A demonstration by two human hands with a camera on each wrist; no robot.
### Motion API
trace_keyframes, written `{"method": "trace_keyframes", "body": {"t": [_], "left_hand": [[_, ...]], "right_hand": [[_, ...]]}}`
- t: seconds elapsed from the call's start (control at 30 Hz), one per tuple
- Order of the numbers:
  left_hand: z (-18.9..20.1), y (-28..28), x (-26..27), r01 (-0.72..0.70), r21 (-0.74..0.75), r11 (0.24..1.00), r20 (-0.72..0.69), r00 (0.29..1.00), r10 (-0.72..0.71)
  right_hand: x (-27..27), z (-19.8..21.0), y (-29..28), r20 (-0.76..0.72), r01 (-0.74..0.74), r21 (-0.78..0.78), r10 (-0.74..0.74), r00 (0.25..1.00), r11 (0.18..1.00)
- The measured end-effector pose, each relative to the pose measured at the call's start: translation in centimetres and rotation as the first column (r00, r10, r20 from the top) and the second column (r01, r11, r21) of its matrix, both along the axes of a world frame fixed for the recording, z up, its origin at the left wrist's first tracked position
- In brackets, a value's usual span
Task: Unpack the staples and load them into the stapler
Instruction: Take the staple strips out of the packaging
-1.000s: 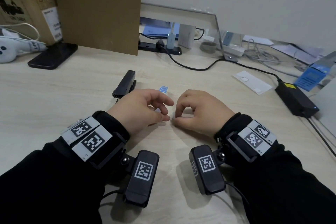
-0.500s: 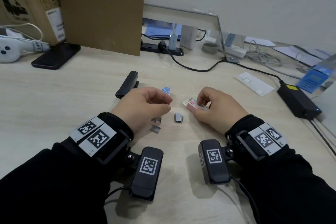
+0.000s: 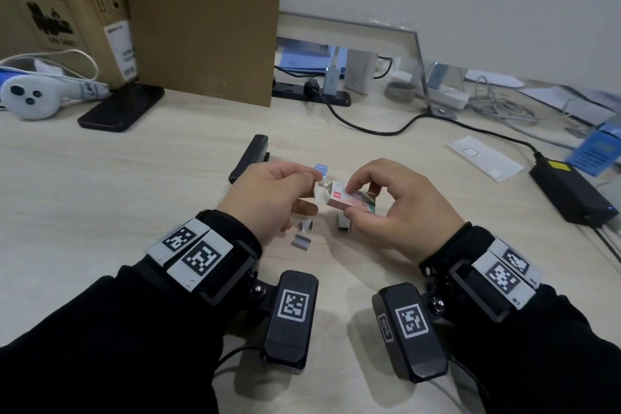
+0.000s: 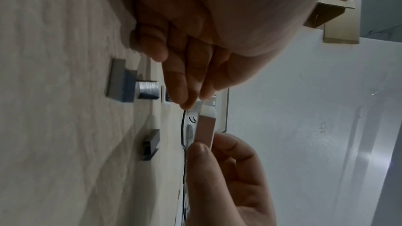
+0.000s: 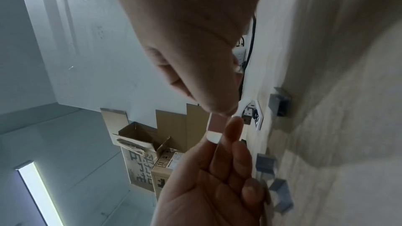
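Observation:
A small pink-and-white staple box (image 3: 361,202) with a red label hangs just above the desk, its left end open. My right hand (image 3: 350,201) grips it between thumb and index finger. My left hand (image 3: 312,185) pinches the box's open white flap (image 3: 319,191). In the left wrist view the left fingertips (image 4: 191,102) meet the end of the box (image 4: 205,130). Three short staple strips (image 3: 306,225) (image 3: 301,241) (image 3: 343,222) lie on the desk under the hands. The black stapler (image 3: 250,158) lies shut behind my left hand.
Cardboard boxes (image 3: 67,27) and a cardboard sheet (image 3: 201,33) stand at the back left, with a dark phone (image 3: 121,107) and a white controller (image 3: 33,94). A black cable (image 3: 369,129) runs to a power adapter (image 3: 571,195) on the right. A white card (image 3: 484,158) lies nearby.
My right hand reached right, took hold of the staple box and lifted it toward the middle. My left hand rose and pinched the box's flap. Staple strips now lie uncovered on the desk.

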State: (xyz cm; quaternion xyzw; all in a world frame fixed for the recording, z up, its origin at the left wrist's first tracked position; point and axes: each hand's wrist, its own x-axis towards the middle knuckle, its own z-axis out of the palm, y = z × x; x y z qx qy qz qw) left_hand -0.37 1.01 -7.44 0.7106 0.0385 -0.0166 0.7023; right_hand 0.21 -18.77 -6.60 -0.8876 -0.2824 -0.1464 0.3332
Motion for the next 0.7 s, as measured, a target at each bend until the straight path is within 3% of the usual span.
{"method": "trace_keyframes", "body": {"t": [0.7], "left_hand": [[-0.49,0.05,-0.04,0.031,0.065,0.997,0.051,0.998,-0.034]], "right_hand": [[0.37,-0.10,-0.05,0.124,-0.071,-0.050,0.077,0.989,0.996]]}}
